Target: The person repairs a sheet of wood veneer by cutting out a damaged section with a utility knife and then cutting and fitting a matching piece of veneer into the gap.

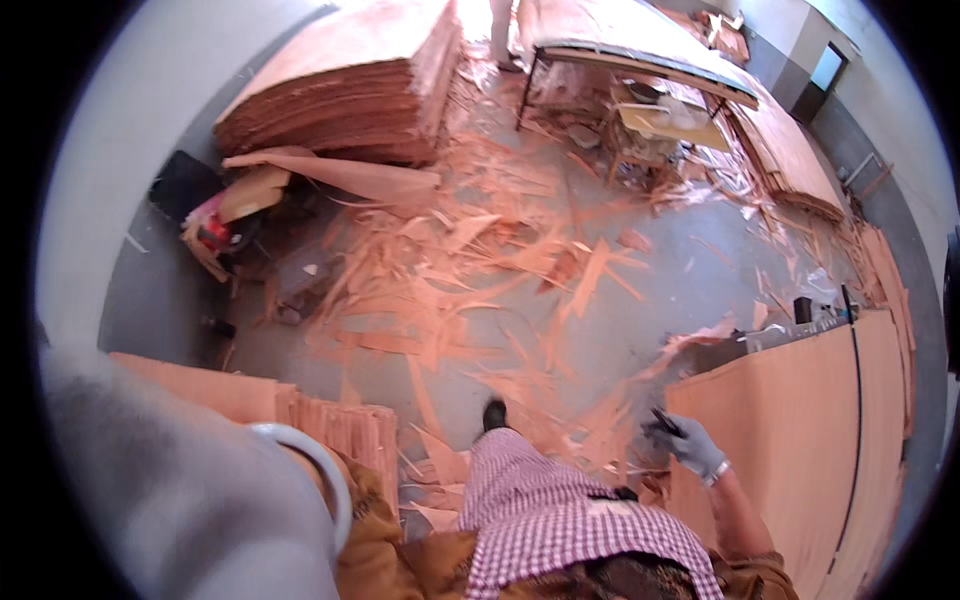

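My right hand (694, 450), in a grey glove with dark fingertips, hangs at my right beside a wood veneer sheet (780, 420). Its fingers are closed around a small black tool (668, 422), whose exact kind is too small to make out. My left hand (190, 480) is raised very near the camera, so its grey glove fills the lower left as a blur. A pale cuff (325, 470) rings its wrist, and the fingers cannot be made out. Below me a checked apron (560, 520) and one dark shoe (494, 413) show.
Torn veneer strips (450, 260) litter the grey floor ahead. A tall veneer stack (330, 105) stands far left, a long table (640, 60) far right. Another stack (345, 430) is near my left. A long dark rod (857, 400) crosses the right sheet. A person's leg (501, 35) shows at the back.
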A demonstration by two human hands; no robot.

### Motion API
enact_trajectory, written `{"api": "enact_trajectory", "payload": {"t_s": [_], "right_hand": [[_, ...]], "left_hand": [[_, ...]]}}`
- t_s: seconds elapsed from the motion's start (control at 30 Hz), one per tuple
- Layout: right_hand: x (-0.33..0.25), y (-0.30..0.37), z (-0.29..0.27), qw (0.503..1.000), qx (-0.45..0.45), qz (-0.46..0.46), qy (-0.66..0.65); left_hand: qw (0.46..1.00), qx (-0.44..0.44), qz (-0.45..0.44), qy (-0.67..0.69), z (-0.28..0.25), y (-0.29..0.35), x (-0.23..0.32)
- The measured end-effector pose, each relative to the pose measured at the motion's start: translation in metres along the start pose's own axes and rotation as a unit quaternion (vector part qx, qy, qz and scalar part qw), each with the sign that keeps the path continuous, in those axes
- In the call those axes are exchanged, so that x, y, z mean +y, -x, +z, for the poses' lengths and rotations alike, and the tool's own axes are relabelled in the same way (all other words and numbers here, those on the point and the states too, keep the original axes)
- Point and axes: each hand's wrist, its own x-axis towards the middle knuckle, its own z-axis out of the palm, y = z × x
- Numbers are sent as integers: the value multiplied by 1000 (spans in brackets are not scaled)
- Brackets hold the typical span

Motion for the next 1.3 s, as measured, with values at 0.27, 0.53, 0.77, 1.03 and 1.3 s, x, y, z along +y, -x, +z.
{"api": "enact_trajectory", "payload": {"t_s": [0.27,0.53,0.77,1.03,1.3], "right_hand": [[9,-120,-60,983,84,39,-158],[-29,-143,-53,907,309,148,-246],[1,-178,-136,809,450,114,-361],[-14,-218,-267,737,527,112,-409],[0,-218,-370,699,570,110,-417]], "left_hand": [[961,-270,8,-63,225,-57,-151],[722,-688,69,-44,406,-60,-221],[624,-730,271,73,596,-112,-108],[629,-770,59,91,752,-41,-276],[418,-887,27,-194,778,-7,-413]]}}
